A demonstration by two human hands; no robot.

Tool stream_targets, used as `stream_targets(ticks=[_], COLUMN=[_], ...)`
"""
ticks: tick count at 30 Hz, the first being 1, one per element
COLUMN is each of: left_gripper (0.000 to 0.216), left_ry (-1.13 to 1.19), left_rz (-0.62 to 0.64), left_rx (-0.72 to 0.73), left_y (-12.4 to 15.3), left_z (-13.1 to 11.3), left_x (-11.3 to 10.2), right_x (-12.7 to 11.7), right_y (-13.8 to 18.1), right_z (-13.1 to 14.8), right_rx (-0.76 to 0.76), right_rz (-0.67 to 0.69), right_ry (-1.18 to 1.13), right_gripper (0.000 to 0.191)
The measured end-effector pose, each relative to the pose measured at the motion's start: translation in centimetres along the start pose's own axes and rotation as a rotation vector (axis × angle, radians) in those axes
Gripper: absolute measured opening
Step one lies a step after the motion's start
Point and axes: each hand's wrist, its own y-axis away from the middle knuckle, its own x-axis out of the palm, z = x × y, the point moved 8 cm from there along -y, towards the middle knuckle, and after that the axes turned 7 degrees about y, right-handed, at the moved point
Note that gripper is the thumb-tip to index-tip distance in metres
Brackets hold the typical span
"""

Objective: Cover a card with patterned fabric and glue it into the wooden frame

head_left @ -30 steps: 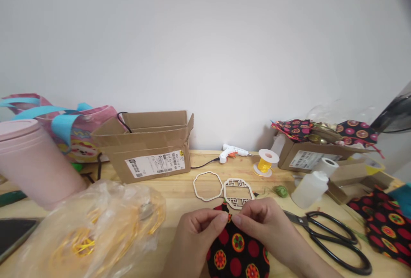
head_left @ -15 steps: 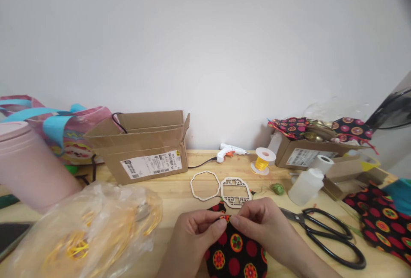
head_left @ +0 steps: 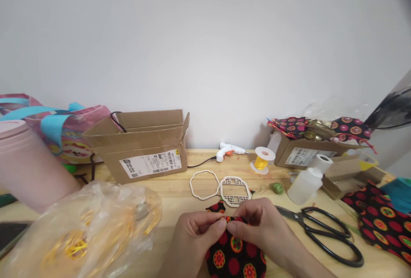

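Observation:
At the bottom centre a black fabric piece (head_left: 236, 254) with red and orange circle patterns lies on the wooden table (head_left: 173, 196). My left hand (head_left: 192, 239) and my right hand (head_left: 265, 231) meet at its upper edge, each pinching the cloth between thumb and fingers. Just beyond them rest two flat wooden cut-outs, a plain frame (head_left: 204, 184) and a lattice frame (head_left: 235, 191).
Black scissors (head_left: 324, 229) lie to the right, near a white bottle (head_left: 305, 186), patterned cloth (head_left: 383, 220) and a yellow thread spool (head_left: 262, 160). A glue gun (head_left: 228, 151) and cardboard boxes (head_left: 141, 145) stand by the wall. A plastic bag (head_left: 86, 231) and pink container (head_left: 28, 167) sit left.
My hands have slid a little lower and closer together on the fabric's top edge, folding it. The view has shifted slightly; nothing else on the table has moved.

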Motion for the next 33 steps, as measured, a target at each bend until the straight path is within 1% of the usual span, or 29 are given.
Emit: stream_targets(ticks=[3,5,12,16,20,24,26,28,30,33], left_gripper=[0.016,0.015,0.021,0.023,0.023,0.022,0.023,0.023,0.023,0.023], left_ry=[-0.011,-0.006,0.103,0.121,0.128,0.216,0.236,0.208,0.182,0.195], left_rz=[0.01,0.023,0.012,0.025,-0.005,-0.025,-0.022,-0.034,-0.053,-0.069], left_rx=[-0.008,-0.013,-0.073,-0.063,-0.081,-0.118,-0.131,-0.119,-0.113,-0.124], left_y=[0.0,0.1,-0.1,-0.2,-0.1,0.0,0.0,0.0,0.0,0.1], left_z=[-0.2,-0.2,0.8,0.9,1.1,1.1,1.1,1.0,1.0,1.0], left_x=[0.2,0.3,0.2,0.3,0.1,0.1,0.2,0.1,0.0,0.0], right_x=[0.2,0.3,0.4,0.5,0.5,0.2,0.3,0.5,0.4,0.3], right_y=[0.0,-0.1,0.0,0.1,0.2,0.1,0.1,0.0,-0.1,0.0], right_z=[-0.1,-0.2,-0.3,-0.6,-1.1,-1.5,-1.6,-1.5,-1.4,-1.4], right_rx=[0.004,0.017,-0.006,0.003,0.039,0.077,0.095,0.102,0.096,0.095], right_rz=[0.012,0.025,0.061,0.063,0.052,0.035,0.044,0.046,0.019,-0.006], right_ry=[-0.147,-0.187,-0.232,-0.278,-0.298,-0.319,-0.315,-0.303,-0.292,-0.291], right_gripper=[0.026,0.027,0.025,0.022,0.026,0.033,0.029,0.022,0.018,0.018])
